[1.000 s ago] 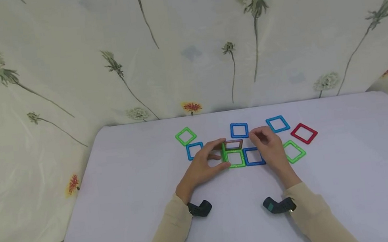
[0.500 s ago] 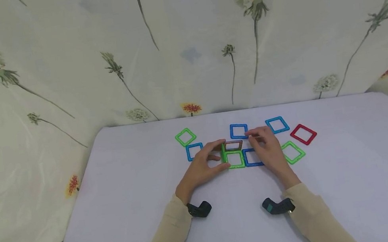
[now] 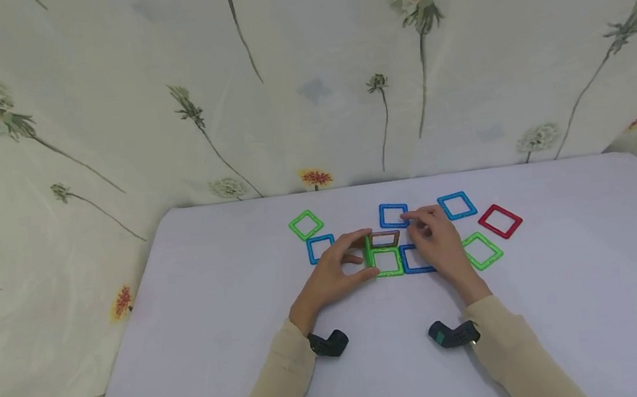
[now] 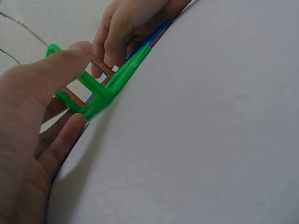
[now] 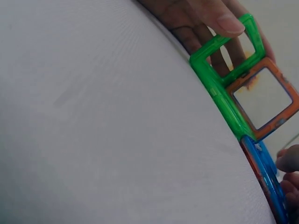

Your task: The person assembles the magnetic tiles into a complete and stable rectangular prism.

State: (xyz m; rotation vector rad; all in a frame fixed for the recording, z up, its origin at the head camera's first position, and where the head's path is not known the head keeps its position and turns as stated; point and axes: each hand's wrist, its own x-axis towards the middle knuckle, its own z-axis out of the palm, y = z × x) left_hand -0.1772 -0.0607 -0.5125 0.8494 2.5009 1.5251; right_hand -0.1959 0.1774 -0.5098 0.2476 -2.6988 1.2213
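Observation:
My left hand grips an upright green magnetic square tile between thumb and fingers. That tile stands on the left edge of a flat green tile. An orange-brown tile rises from the flat tile's back edge, meeting the upright green one at the corner. A dark blue tile lies flat against the flat green tile's right side. My right hand hovers above it, partly covering it. Its index fingertip reaches the right edge of another blue tile behind; nothing shows between finger and thumb.
Left of the build lie a light green tile and a blue tile. On the right are a blue tile, a red tile and a green tile. The white-covered table meets a floral cloth at the back.
My right hand's index finger has stretched left and forward to the edge of the back blue tile. My left hand keeps its grip on the upright green tile, unmoved.

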